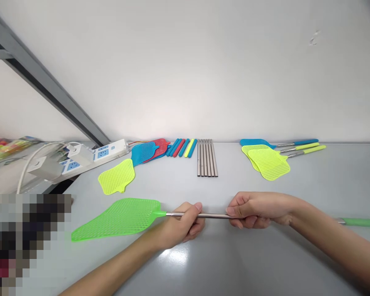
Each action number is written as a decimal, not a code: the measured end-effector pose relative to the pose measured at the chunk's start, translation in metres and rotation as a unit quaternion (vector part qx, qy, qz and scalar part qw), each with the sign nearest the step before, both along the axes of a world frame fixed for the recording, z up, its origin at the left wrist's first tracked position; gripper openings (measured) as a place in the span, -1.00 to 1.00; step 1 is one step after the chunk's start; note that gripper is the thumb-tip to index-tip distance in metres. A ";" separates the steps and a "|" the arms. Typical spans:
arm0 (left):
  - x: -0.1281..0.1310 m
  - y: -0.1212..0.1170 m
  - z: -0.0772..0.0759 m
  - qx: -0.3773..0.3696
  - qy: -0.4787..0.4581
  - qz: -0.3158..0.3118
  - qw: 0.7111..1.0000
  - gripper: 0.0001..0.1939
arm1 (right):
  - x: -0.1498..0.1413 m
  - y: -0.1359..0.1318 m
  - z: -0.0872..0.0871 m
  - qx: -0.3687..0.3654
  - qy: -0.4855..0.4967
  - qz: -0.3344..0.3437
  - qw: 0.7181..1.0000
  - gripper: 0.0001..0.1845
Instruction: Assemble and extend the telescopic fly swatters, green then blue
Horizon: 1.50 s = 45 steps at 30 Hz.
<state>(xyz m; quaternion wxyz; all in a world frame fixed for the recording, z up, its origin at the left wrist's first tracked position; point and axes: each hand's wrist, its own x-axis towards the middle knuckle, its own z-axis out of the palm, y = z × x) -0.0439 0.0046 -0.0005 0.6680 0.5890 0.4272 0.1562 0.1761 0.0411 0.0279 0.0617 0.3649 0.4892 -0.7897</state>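
Observation:
A green fly swatter (pixel 126 218) stretches sideways across the front of the table, its mesh head to the left and its metal rod extended. My left hand (pixel 185 224) is closed round the rod close to the head, thumb on top. Farther right, my right hand (pixel 253 209) pinches the same rod between thumb and fingers. The swatter's green grip (pixel 362 222) shows beyond my right forearm, at the right edge. Between my hands a short length of bare rod is visible.
Behind my hands lie several metal rods (pixel 207 158), several coloured grips (pixel 181 148) and loose mesh heads, one of them yellow (pixel 117 176). Assembled swatters (pixel 267 161) lie at the back right. A power strip (pixel 103 155) with plugs sits at the left, below a metal frame post (pixel 49 78).

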 end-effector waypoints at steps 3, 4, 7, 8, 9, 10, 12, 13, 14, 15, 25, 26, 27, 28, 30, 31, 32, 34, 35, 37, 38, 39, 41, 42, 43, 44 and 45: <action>0.001 0.003 -0.001 0.006 -0.016 0.001 1.000 -0.45 | 0.001 0.001 0.000 0.006 0.005 -0.005 1.000 -0.65; 0.001 0.004 -0.002 0.008 -0.021 0.005 1.000 -0.45 | 0.001 0.001 0.000 0.015 0.009 -0.009 1.000 -0.65; 0.002 0.008 -0.003 0.013 -0.033 0.027 0.999 -0.45 | 0.003 0.001 -0.001 0.050 0.021 -0.019 0.998 -0.64; 0.003 0.008 -0.004 0.011 -0.040 0.042 0.998 -0.45 | 0.003 0.001 -0.001 0.059 0.024 -0.020 0.998 -0.63; 0.004 0.009 -0.005 0.006 -0.048 0.058 0.997 -0.45 | 0.003 0.001 -0.002 0.068 0.028 -0.020 0.997 -0.62; 0.004 0.010 -0.006 -0.001 -0.057 0.076 0.995 -0.45 | 0.003 0.002 -0.002 0.075 0.031 -0.021 0.997 -0.62; 0.006 0.010 -0.007 -0.021 -0.076 0.113 0.991 -0.48 | 0.003 0.003 -0.002 0.088 0.034 -0.023 0.995 -0.61; 0.007 0.011 -0.007 -0.032 -0.089 0.128 0.987 -0.49 | 0.002 0.003 -0.002 0.094 0.034 -0.026 0.995 -0.60; 0.008 0.011 -0.007 -0.043 -0.105 0.143 0.983 -0.51 | 0.002 0.003 -0.002 0.099 0.032 -0.030 0.994 -0.60; 0.009 0.011 -0.006 -0.053 -0.123 0.159 0.978 -0.53 | 0.002 0.003 -0.002 0.104 0.029 -0.034 0.994 -0.59; 0.004 0.016 0.000 -0.045 -0.264 0.426 0.864 -0.46 | 0.007 0.006 -0.004 0.130 0.015 -0.084 0.988 -0.61; 0.003 0.017 0.000 -0.034 -0.259 0.453 0.853 -0.50 | 0.007 0.006 -0.005 0.129 0.015 -0.088 0.988 -0.62; 0.002 0.018 0.000 -0.023 -0.251 0.470 0.846 -0.54 | 0.007 0.006 -0.006 0.127 0.014 -0.092 0.988 -0.62; 0.001 0.019 0.000 -0.013 -0.242 0.477 0.845 -0.59 | 0.006 0.006 -0.008 0.125 0.013 -0.097 0.987 -0.62; 0.001 0.022 -0.002 0.003 -0.228 0.469 0.854 -0.69 | 0.005 0.005 -0.011 0.121 0.010 -0.104 0.987 -0.62; 0.001 0.023 -0.002 0.008 -0.226 0.461 0.858 -0.71 | 0.004 0.004 -0.013 0.118 0.008 -0.105 0.987 -0.61; 0.001 0.024 -0.003 0.012 -0.229 0.452 0.862 -0.71 | 0.003 0.003 -0.014 0.113 0.008 -0.104 0.988 -0.61; 0.001 0.026 -0.004 0.010 -0.238 0.438 0.867 -0.69 | 0.001 0.002 -0.016 0.102 0.010 -0.101 0.990 -0.60; 0.002 0.027 -0.005 0.006 -0.242 0.433 0.868 -0.67 | 0.001 0.001 -0.016 0.095 0.012 -0.100 0.990 -0.60; 0.003 0.027 -0.007 -0.001 -0.257 0.424 0.868 -0.67 | 0.000 0.001 -0.015 0.076 0.016 -0.099 0.992 -0.61; 0.004 0.026 -0.007 -0.005 -0.268 0.421 0.867 -0.67 | 0.001 0.000 -0.015 0.064 0.017 -0.098 0.993 -0.62; 0.005 0.026 -0.008 -0.008 -0.281 0.419 0.863 -0.67 | 0.001 0.000 -0.014 0.049 0.017 -0.098 0.994 -0.63; 0.008 0.023 -0.008 -0.015 -0.305 0.421 0.854 -0.68 | 0.001 0.000 -0.013 0.014 0.011 -0.098 0.995 -0.64; 0.009 0.022 -0.008 -0.017 -0.313 0.422 0.851 -0.68 | 0.002 0.000 -0.013 -0.003 0.009 -0.098 0.995 -0.65; 0.011 0.020 -0.007 -0.019 -0.320 0.421 0.849 -0.68 | 0.002 0.000 -0.014 -0.023 0.007 -0.097 0.995 -0.65; 0.012 0.018 -0.007 -0.020 -0.325 0.418 0.848 -0.68 | 0.002 0.000 -0.014 -0.041 0.008 -0.095 0.995 -0.66; 0.013 0.017 -0.006 -0.022 -0.330 0.413 0.849 -0.67 | 0.002 0.000 -0.015 -0.058 0.011 -0.092 0.994 -0.66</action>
